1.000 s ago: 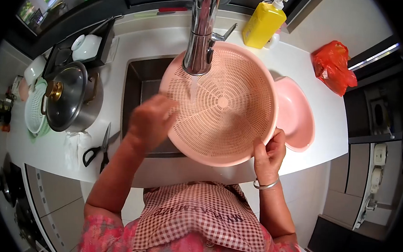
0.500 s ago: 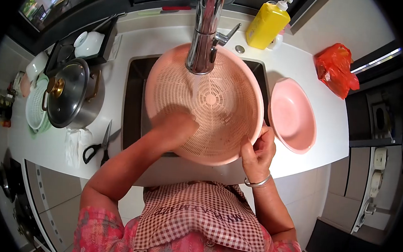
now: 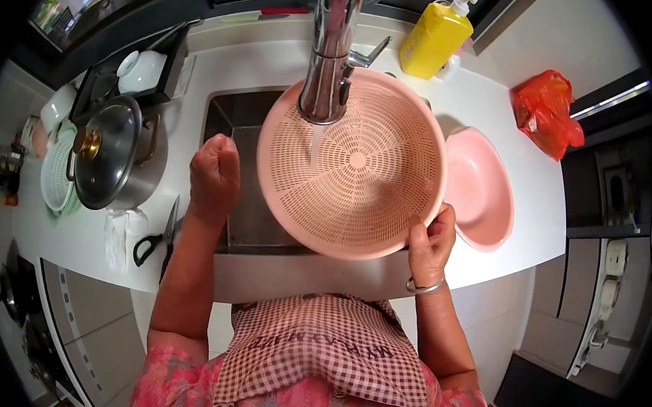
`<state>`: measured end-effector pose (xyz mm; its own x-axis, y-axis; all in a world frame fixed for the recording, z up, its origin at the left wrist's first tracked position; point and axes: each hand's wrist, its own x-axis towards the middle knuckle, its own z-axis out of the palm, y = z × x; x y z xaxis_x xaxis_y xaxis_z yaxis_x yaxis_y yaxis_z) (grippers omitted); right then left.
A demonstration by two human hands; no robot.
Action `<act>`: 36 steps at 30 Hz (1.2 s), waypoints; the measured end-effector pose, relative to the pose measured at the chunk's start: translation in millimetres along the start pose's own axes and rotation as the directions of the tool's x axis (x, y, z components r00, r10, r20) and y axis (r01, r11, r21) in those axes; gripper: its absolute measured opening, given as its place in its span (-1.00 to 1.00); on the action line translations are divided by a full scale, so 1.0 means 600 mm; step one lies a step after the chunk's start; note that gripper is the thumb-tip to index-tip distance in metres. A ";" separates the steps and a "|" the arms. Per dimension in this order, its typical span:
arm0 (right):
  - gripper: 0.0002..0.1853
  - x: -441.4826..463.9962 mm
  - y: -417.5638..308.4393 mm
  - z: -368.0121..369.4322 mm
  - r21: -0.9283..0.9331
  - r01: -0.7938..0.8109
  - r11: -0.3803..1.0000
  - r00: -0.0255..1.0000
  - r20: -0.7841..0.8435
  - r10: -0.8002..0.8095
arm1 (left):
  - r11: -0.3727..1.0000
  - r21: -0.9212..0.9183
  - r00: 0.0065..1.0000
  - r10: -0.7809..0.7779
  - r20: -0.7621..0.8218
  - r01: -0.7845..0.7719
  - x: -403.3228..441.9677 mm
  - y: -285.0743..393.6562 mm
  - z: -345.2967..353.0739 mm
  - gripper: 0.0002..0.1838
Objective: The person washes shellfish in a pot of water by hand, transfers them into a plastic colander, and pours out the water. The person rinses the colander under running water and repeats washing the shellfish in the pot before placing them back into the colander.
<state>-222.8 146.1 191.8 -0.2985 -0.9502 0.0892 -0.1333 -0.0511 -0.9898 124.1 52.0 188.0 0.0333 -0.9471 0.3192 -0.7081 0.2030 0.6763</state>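
The rim of the round pink colander (image 3: 358, 159) is pinched at its near right side between the thumb and fingers of the right hand (image 3: 430, 243), while the left hand (image 3: 216, 176) is held curled into a fist, apart from the colander on its left; whether anything is enclosed cannot be told. The colander is held over the sink (image 3: 254, 214), under water from the chrome faucet (image 3: 324, 84). To its right, the oval pink basin (image 3: 479, 189) is partly covered; farther left, the lidded pot (image 3: 116, 157) is seen.
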 end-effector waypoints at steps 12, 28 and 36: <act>-0.83 0.008 0.013 0.031 -0.026 0.061 0.998 0.998 0.034 -0.060 | 0.905 0.169 0.886 0.318 0.337 -0.390 -0.022 0.067 0.021 -0.86; -0.80 0.049 0.023 0.072 0.020 0.125 0.992 0.987 0.104 -0.126 | 0.834 0.085 0.742 0.433 0.512 -0.546 0.001 -0.008 0.195 -0.89; -0.81 0.063 0.041 0.077 0.076 0.096 0.992 0.989 0.106 -0.104 | 0.942 -0.298 0.725 0.315 0.613 -0.157 0.035 0.046 0.138 -0.86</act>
<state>-193.8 94.8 165.5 -0.1813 -0.9669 0.1794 -0.0890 -0.1655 -0.9822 47.0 17.3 158.3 -0.6312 -0.7747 0.0372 -0.4615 0.4136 0.7848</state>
